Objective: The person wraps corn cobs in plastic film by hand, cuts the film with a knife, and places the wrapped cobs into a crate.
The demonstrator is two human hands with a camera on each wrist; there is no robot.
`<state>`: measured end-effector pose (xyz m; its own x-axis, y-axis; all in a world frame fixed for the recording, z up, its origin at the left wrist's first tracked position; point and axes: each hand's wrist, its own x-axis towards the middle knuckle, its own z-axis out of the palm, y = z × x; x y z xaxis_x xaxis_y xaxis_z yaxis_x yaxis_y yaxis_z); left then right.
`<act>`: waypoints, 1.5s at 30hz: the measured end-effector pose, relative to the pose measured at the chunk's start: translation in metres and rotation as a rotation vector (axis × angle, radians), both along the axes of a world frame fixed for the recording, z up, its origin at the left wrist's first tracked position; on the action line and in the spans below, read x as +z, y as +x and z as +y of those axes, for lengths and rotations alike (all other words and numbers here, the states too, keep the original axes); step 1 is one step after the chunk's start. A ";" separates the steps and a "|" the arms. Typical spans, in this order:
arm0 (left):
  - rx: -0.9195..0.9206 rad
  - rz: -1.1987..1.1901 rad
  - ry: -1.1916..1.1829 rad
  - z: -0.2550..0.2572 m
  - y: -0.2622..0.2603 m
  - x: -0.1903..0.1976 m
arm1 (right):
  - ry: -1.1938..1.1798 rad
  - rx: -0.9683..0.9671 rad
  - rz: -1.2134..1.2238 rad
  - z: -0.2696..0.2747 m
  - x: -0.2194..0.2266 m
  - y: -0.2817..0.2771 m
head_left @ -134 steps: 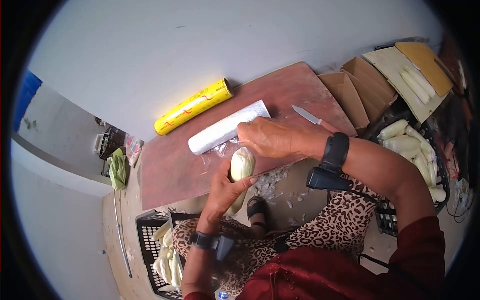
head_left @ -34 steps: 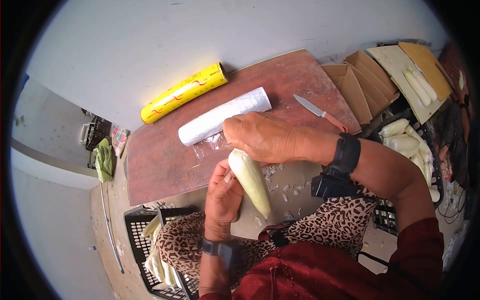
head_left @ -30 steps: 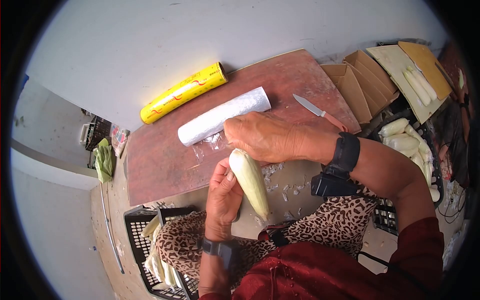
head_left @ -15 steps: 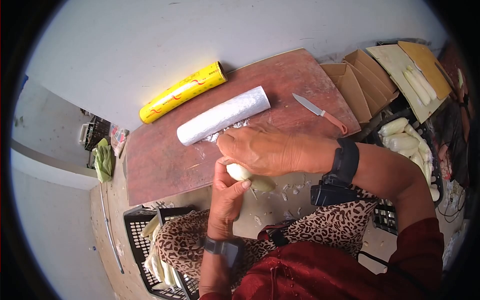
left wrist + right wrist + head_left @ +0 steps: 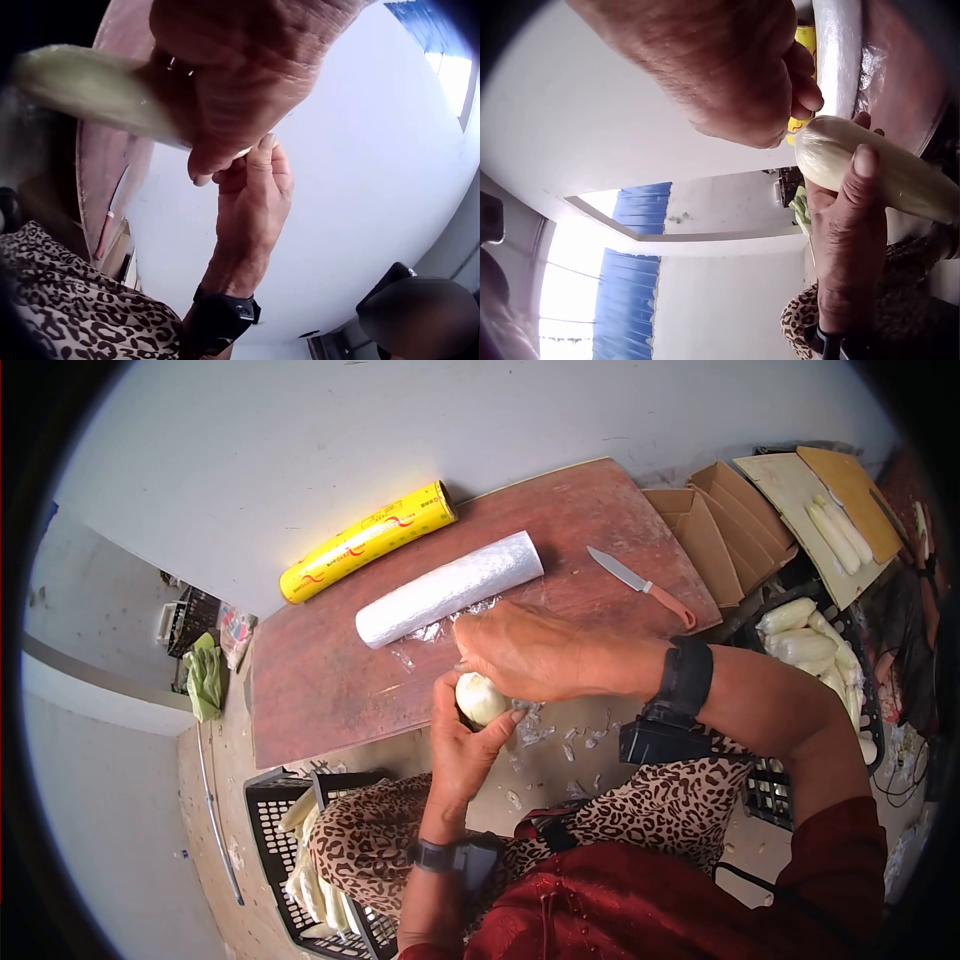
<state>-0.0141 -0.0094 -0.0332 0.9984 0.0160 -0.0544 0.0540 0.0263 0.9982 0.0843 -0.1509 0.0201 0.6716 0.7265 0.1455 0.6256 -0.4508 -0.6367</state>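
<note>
"What was there on the far left?"

"A green bundle (image 5: 205, 678) near the wall, with a thin pole (image 5: 215, 810) lying on the floor below it. Next came a black crate (image 5: 268, 830) with pale vegetables inside, right beside the person's leg in leopard-print trousers (image 5: 365, 840)."

"And on the table (image 5: 320, 720)?"

"A yellow tube (image 5: 368, 540) lay slanted along the wall side. Nearer the person, apart from it but at much the same slant, was a roll of clear film (image 5: 450, 588), with crumpled film along its near side."

"Where was the vegetable they were handling?"

"Up in the air by the table's near edge. The left hand (image 5: 462, 750) held that pale vegetable (image 5: 480, 700), fingers and thumb wrapped around its body."

"What about the right hand (image 5: 525, 650)?"

"Just beyond, at the vegetable's tip, fingers drawn tightly together. They pinched a thin wisp (image 5: 792, 133) there; it looked like film, but it was too small for me to be sure."

"Anything further right?"

"A knife (image 5: 640, 586) lay on the table, well apart from the hands, its pink handle near the right edge. Past that stood an open cardboard box (image 5: 740, 525), then another black crate (image 5: 775, 800) holding more pale vegetables. Behind that crate, two long pale ones (image 5: 840, 535) lay on a board (image 5: 780, 490)."
</note>
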 end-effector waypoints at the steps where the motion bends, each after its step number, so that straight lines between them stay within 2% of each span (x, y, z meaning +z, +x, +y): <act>1: 0.012 -0.052 0.123 0.002 0.000 -0.002 | 0.041 -0.017 -0.030 0.003 -0.010 0.003; 2: 0.025 -0.105 0.246 0.005 -0.001 -0.005 | 0.081 -0.033 -0.061 0.004 -0.019 0.007; 9: 0.247 -0.427 0.915 0.004 -0.009 0.007 | 0.064 0.003 0.106 0.001 -0.001 0.012; 11: 0.299 -0.529 0.973 0.006 -0.007 0.008 | 0.108 0.010 0.155 0.001 -0.002 0.013; 12: 0.324 -0.581 1.002 0.007 -0.006 0.009 | 0.139 0.016 0.299 0.001 0.000 0.014; 14: 0.351 -0.668 1.030 0.011 -0.002 0.009 | 0.201 0.029 0.587 0.000 0.004 0.015; 17: 0.358 -0.720 1.039 0.014 0.002 0.008 | 0.260 0.031 0.828 -0.004 0.004 0.014; 23: 0.367 -0.748 1.062 0.016 0.004 -0.001 | 0.266 -0.012 1.053 -0.005 0.005 0.009; 29: 0.373 -0.714 1.043 0.019 0.016 -0.019 | 0.306 -0.013 0.974 -0.001 -0.013 0.013; 34: 0.335 -0.661 1.008 0.016 0.018 -0.036 | 0.235 -0.038 0.953 0.000 -0.029 0.017; 45: 0.171 -0.569 0.957 0.017 0.004 -0.023 | 0.156 -0.066 0.940 -0.003 -0.042 0.016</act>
